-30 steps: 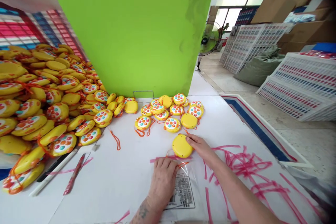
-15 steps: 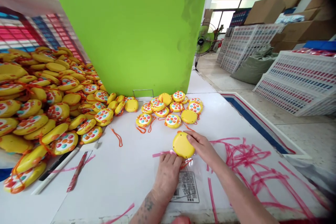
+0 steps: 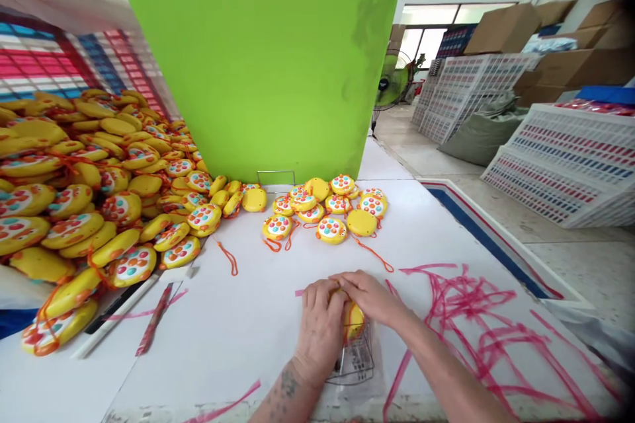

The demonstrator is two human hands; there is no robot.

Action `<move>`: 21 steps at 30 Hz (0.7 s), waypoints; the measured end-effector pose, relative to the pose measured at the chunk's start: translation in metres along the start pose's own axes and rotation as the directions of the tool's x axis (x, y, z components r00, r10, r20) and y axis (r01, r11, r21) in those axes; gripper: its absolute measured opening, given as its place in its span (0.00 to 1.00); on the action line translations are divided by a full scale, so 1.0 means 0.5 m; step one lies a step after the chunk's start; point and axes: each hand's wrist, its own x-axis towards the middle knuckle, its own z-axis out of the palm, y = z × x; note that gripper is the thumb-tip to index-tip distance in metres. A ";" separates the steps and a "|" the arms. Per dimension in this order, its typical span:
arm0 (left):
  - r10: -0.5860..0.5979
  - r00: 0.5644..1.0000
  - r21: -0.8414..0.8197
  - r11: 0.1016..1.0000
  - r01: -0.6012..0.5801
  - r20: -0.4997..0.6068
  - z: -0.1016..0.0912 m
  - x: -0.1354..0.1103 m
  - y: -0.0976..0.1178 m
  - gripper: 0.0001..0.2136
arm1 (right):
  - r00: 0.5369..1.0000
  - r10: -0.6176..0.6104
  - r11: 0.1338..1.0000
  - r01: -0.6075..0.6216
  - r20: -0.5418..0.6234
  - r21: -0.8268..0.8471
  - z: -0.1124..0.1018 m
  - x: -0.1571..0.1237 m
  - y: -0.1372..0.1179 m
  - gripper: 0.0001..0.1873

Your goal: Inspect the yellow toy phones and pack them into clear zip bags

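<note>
A toy heap (image 3: 74, 205) is sprawling left, pink strips (image 3: 471, 317) right. On the near surface (image 3: 248, 324), the left hand (image 3: 320, 330) and right hand (image 3: 371, 297) are pinching the yellow toy (image 3: 354, 321), seemingly inside a clear bag (image 3: 356, 362); earlier it was lying uncovered.

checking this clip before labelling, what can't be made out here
Head view:
yellow toy: mostly hidden under the left hand and right hand; grip unclear.
clear bag: its print is too small to read.
toy pile: cut off by the left edge.
</note>
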 end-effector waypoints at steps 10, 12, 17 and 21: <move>-0.164 0.979 -0.224 0.956 0.187 0.120 0.003 0.000 -0.013 0.07 | 0.879 0.289 0.947 -0.319 -0.379 -0.018 -0.018 -0.082 0.043 0.26; -0.181 0.974 -0.260 0.942 0.211 0.137 -0.001 0.003 -0.012 0.08 | 0.871 0.339 0.928 -0.372 -0.355 -0.027 -0.016 -0.091 0.036 0.28; -0.234 0.952 -0.332 0.897 0.290 0.199 -0.018 0.013 -0.009 0.07 | 0.894 0.343 0.931 -0.364 -0.287 -0.022 -0.004 -0.090 0.025 0.24; -0.248 0.920 -0.328 0.879 0.345 0.303 -0.038 0.025 -0.003 0.04 | 0.897 0.329 0.940 -0.342 -0.295 0.008 0.011 -0.092 0.018 0.25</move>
